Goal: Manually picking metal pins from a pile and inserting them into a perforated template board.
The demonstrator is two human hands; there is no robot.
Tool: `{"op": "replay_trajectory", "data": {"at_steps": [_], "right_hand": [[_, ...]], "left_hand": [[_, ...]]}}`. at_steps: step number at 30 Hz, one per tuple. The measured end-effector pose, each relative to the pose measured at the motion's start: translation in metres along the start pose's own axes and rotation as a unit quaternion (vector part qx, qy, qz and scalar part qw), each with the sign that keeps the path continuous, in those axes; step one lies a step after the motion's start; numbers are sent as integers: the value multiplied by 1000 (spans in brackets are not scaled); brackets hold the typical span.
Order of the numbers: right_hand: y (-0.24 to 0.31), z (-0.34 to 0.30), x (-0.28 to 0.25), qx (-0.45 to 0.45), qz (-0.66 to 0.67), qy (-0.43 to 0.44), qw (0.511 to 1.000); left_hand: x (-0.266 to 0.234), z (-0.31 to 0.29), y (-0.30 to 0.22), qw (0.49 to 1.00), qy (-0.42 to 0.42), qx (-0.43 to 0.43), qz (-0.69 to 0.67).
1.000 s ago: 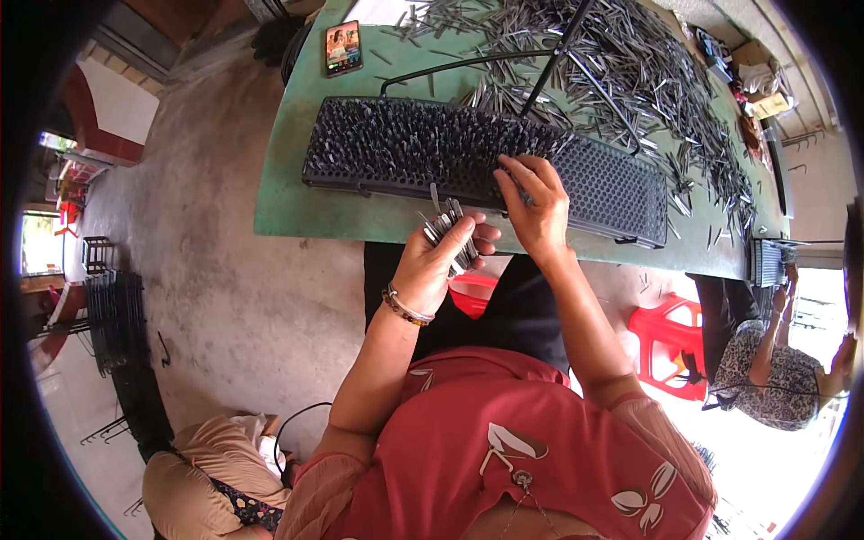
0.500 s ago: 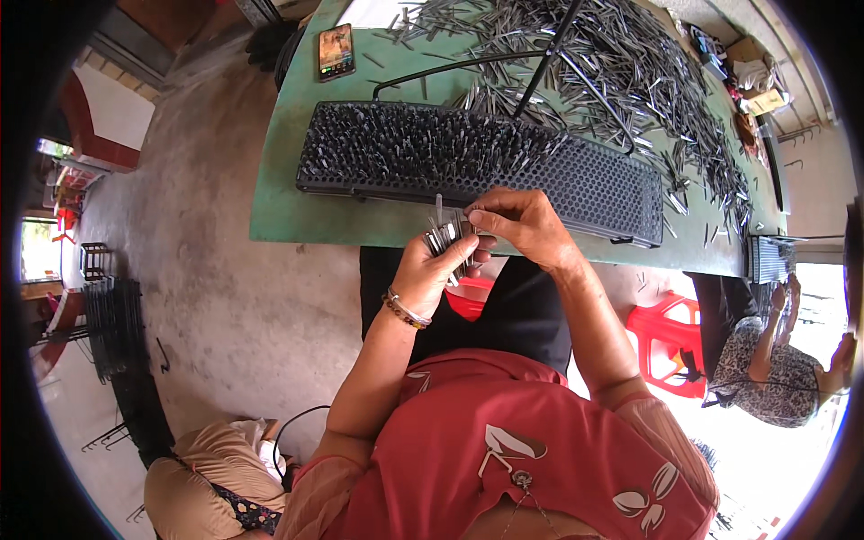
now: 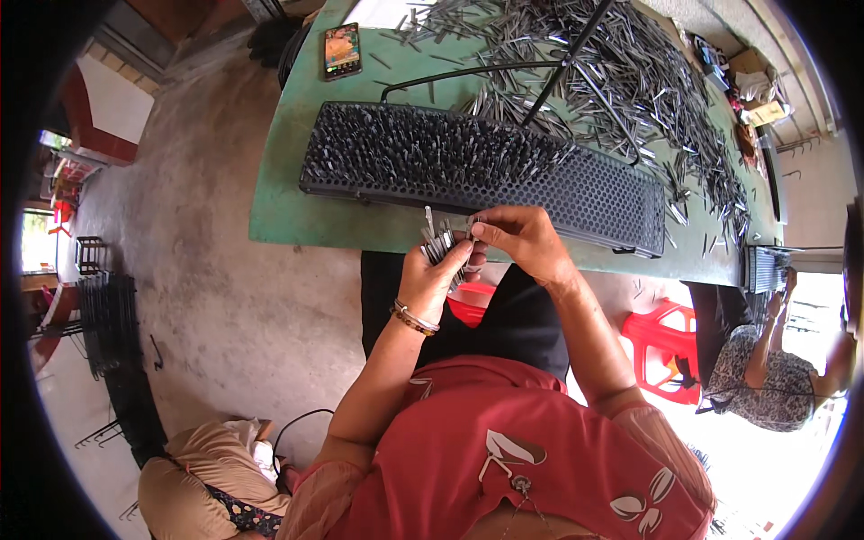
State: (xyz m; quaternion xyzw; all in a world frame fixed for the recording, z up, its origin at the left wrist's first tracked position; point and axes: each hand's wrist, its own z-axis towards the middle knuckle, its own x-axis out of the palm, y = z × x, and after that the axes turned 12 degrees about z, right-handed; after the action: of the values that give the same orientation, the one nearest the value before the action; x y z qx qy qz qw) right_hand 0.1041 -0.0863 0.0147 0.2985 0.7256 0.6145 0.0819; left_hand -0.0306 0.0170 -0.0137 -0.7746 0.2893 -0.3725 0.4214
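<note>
My left hand (image 3: pixel 432 274) is closed round a bundle of thin metal strips (image 3: pixel 439 238), their ends fanning out above the thumb. Right beside it, my right hand (image 3: pixel 525 238) pinches with thumb and forefinger at the bundle's edge; a small piece seems to be between the fingertips, too fine to make out fully. Just beyond both hands lies a long black rack (image 3: pixel 612 193) with rows of round holes. Many dark strips (image 3: pixel 423 148) stand upright in its left and middle part, while the holes at the right end show bare.
A large pile of loose strips (image 3: pixel 630 72) covers the far side of the green table (image 3: pixel 297 211). Black rods (image 3: pixel 549 85) rise behind the rack. A phone (image 3: pixel 343 51) lies at the far left. Red stools (image 3: pixel 661 351) stand at right. Other people sit lower left and far right.
Both hands have shifted only slightly, still together at the bundle, whose strips now fan a little differently. The table and rack sit marginally lower in view.
</note>
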Motion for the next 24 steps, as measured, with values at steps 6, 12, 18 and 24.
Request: {"op": "replay_trajectory", "data": {"at_steps": [6, 12, 18, 24], "right_hand": [[-8, 2, -1, -26, -67, -21, 997], [-2, 12, 2, -70, -117, -57, 989], [15, 47, 3, -243, -250, -132, 928], [13, 53, 3, -264, -265, -125, 919]], "left_hand": [[-5, 2, 4, 999, 15, 14, 25], [-9, 7, 3, 1000, 20, 0, 14], [-13, 8, 4, 998, 28, -52, -35], [-11, 5, 7, 996, 39, -65, -42]]}}
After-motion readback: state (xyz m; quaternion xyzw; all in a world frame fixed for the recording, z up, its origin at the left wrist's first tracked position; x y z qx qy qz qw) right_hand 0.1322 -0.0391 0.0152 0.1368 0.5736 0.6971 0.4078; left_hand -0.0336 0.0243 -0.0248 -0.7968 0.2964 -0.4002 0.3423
